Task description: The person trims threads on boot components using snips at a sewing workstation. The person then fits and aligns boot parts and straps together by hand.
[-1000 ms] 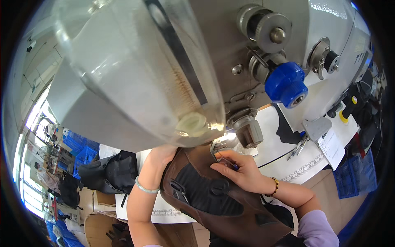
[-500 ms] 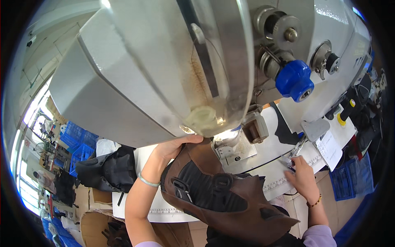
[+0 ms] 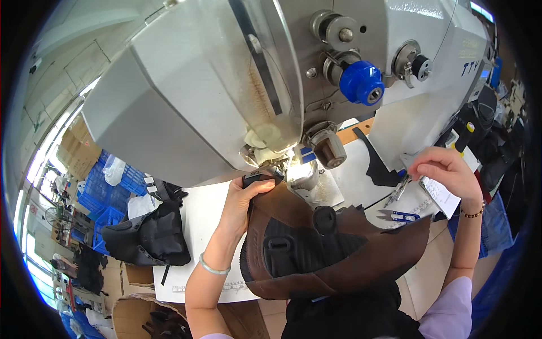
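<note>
A brown and black shoe upper [image 3: 327, 263] with black loops hangs off the near edge of the sewing machine table. My left hand [image 3: 240, 206] is shut on its edge beside the lit needle area, thumb on top, near a small black label [image 3: 257, 178]. My right hand [image 3: 446, 172] is raised at the right, fingers loosely bent with nothing visible in them. Below it, blue-handled thread snips [image 3: 398, 216] lie on the table, close to some metal tools [image 3: 398, 189]. The needle tip is hidden behind the machine head.
The grey sewing machine head [image 3: 186, 96] with a blue tension knob [image 3: 361, 83] looms above. A black cut piece [image 3: 375, 161] lies on the white tabletop [image 3: 206, 226]. Black shoe uppers [image 3: 149, 234] rest at the left, near blue crates [image 3: 107, 189] and a cardboard box [image 3: 132, 313].
My right hand has lifted off the table up and to the right, leaving the thread snips lying there. The shoe upper has turned slightly, its right end rising. The view has shifted right.
</note>
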`<state>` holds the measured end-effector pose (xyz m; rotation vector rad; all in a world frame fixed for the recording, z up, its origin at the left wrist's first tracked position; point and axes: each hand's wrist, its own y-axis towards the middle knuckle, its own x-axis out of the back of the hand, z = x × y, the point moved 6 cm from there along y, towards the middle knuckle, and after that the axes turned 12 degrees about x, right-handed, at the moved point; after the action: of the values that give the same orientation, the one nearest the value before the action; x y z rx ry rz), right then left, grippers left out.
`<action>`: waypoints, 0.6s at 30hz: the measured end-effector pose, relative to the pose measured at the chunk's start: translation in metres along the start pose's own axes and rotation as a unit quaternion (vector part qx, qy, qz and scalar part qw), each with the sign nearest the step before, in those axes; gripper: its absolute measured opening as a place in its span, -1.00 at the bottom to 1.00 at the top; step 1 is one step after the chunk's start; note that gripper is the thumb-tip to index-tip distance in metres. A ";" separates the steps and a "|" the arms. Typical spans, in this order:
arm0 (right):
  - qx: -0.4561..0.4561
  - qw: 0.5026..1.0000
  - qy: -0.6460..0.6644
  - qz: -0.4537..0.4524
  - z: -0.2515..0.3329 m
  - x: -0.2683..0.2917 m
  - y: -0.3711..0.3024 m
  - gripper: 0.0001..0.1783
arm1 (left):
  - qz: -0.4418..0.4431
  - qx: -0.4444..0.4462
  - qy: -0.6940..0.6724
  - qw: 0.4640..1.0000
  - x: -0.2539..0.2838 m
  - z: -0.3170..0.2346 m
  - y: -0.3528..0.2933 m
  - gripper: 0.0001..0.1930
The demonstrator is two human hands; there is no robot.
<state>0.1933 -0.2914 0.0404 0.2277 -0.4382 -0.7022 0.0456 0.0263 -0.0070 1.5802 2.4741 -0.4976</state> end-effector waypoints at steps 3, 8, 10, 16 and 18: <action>0.122 0.960 -0.227 0.108 0.037 -0.027 0.013 -0.81 | -0.003 0.002 -0.013 1.000 -0.002 0.003 0.001 -0.87; 0.147 0.932 -0.214 0.253 0.003 -0.082 0.053 -0.67 | -0.050 -0.034 0.005 0.998 -0.010 -0.002 -0.014 -0.75; 0.143 0.927 -0.172 0.301 0.002 -0.094 0.067 -0.64 | -0.043 -0.018 -0.006 0.999 -0.016 -0.001 -0.018 -0.73; -0.029 0.851 -0.087 0.517 -0.027 -0.132 0.069 -0.68 | -0.022 0.109 -0.109 0.988 -0.021 0.021 -0.025 -0.75; -0.052 0.857 -0.048 0.511 -0.029 -0.138 0.073 -0.73 | -0.035 0.110 -0.111 0.987 -0.025 0.022 -0.028 -0.75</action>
<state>0.1550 -0.1439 -0.0035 -0.1582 -0.5372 0.3190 0.0298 -0.0136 -0.0146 1.4224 2.3782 -0.9312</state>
